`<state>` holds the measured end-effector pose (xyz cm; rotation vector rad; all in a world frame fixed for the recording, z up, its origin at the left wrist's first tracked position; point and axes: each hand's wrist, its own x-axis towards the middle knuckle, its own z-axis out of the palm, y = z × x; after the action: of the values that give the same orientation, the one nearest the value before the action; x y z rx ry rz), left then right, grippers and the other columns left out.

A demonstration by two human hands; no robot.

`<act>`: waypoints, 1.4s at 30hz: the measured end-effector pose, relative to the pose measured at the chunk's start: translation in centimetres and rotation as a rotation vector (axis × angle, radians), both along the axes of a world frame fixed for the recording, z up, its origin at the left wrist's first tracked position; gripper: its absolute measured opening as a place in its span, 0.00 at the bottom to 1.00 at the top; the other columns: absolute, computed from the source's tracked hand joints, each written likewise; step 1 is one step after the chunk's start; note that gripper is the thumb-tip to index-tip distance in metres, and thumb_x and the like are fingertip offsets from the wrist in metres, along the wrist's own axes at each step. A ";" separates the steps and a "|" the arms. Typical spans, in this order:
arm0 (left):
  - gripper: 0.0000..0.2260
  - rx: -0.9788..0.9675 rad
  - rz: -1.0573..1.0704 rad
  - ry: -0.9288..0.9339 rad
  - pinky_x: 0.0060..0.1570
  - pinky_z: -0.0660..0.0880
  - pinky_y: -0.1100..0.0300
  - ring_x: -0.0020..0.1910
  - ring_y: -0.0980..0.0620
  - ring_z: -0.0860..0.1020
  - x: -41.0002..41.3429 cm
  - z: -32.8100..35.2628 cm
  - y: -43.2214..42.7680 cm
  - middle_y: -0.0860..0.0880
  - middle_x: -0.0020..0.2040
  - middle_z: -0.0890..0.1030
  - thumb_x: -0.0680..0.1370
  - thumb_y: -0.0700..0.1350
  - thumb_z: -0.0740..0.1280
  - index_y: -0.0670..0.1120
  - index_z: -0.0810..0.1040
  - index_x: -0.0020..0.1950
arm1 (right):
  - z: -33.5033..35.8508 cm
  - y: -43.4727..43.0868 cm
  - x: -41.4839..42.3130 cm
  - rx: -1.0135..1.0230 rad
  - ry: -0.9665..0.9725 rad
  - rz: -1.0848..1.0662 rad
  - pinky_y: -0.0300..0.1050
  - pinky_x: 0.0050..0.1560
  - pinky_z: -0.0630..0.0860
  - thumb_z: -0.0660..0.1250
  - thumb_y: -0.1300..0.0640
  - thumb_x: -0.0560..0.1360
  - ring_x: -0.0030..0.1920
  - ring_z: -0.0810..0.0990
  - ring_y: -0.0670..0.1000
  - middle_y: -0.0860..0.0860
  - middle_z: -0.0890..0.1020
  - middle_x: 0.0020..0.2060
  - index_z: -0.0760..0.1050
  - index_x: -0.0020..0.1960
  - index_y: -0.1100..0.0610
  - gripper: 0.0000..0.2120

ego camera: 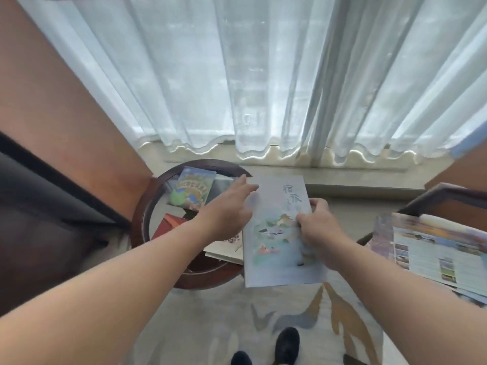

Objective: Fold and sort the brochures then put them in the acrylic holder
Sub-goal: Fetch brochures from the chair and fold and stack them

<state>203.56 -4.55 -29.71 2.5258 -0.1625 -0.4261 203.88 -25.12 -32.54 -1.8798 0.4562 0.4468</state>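
A pale blue folded brochure (276,248) with a painted landscape and dark characters hangs in the air over the floor. My right hand (319,225) pinches its right edge. My left hand (232,206) lies flat against its upper left edge, fingers stretched out. On the round dark wooden table (200,275) to the left, a colourful cartoon brochure (193,189) stands in what looks like the clear acrylic holder (224,184). A red brochure (168,225) and a white one (226,248) lie on the table, partly hidden by my left arm.
Several unfolded brochures (434,248) with photos lie spread on a dark wooden seat at the right. White curtains (263,75) hang behind. A brown panel stands at the left. My dark shoes (287,343) stand on a patterned carpet.
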 end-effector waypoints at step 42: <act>0.43 0.433 0.093 0.009 0.73 0.33 0.40 0.77 0.42 0.33 9.7 -30.4 5.2 0.40 0.79 0.36 0.74 0.69 0.52 0.48 0.40 0.79 | -23.6 11.0 12.4 -0.802 -0.088 0.993 0.53 0.78 0.51 0.70 0.45 0.74 0.80 0.45 0.54 0.53 0.41 0.80 0.39 0.80 0.57 0.50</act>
<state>213.31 0.65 -60.13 2.9397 0.0588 -0.4762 216.33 -14.10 -56.11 -2.8342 -0.4977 0.9063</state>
